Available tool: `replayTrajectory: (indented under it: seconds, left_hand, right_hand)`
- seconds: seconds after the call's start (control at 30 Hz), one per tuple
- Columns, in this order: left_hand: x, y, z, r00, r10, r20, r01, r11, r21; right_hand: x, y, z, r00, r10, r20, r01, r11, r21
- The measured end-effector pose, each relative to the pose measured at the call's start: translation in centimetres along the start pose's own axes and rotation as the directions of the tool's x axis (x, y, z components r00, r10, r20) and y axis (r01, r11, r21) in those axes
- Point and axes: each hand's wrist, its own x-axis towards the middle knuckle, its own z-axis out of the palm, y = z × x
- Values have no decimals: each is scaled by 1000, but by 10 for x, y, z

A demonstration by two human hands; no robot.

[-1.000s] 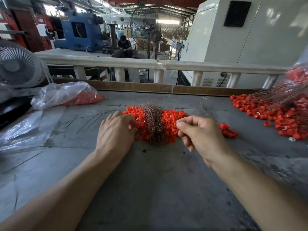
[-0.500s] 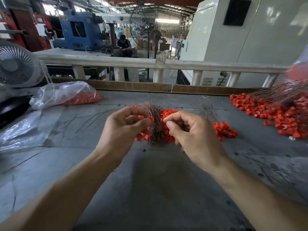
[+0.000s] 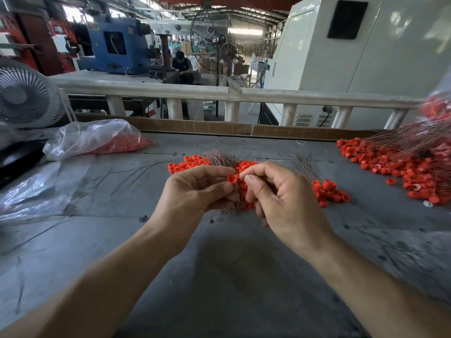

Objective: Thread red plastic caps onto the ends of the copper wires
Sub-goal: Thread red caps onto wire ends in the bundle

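My left hand [image 3: 195,191] pinches a single red cap [image 3: 232,178] between thumb and forefinger, raised above the grey table [image 3: 219,276]. My right hand [image 3: 275,193] is right beside it, thumb and forefinger pinched together at the cap; the thin copper wire they hold is barely visible. Behind my hands lies a pile of loose red caps [image 3: 188,163] with a bundle of copper wires [image 3: 220,158] across it. More loose caps [image 3: 329,191] show to the right of my right hand.
A heap of red caps with wires through them [image 3: 402,164] spreads at the right. A clear bag of red caps [image 3: 97,140] lies at the left, flat plastic sheeting [image 3: 31,191] before it, a fan [image 3: 24,93] behind. Stray wires [image 3: 131,172] lie left of the pile. A white railing [image 3: 231,93] borders the far edge.
Both hands rose from the pile and came together. My left hand picked a cap out of the pile and now holds it up against my right fingertips.
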Motion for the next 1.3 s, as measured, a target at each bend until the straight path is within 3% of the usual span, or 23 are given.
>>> replayTrajectory:
  seconds: [0.53,0.93,1.2,1.3]
  left_hand:
    - [0,-1,3,988,154,-9,-150,971,184]
    - [-1,-1,4,983,178,43,-183,963,200]
    - [-1,-3,2,963,269,8,-246,868,431]
    - [-1,-2,1,960,279,4,-253,863,437]
  right_hand:
    - [-4,-1,5,1000,16,-11,-16,1000,16]
    - [-2,-3,1,999,18,-26,-19,1000,-21]
    - [-3,-2,3,999,-26,-44,22,995,-100]
    - [-3,-1,4,999,-1,-40,-3,997,-80]
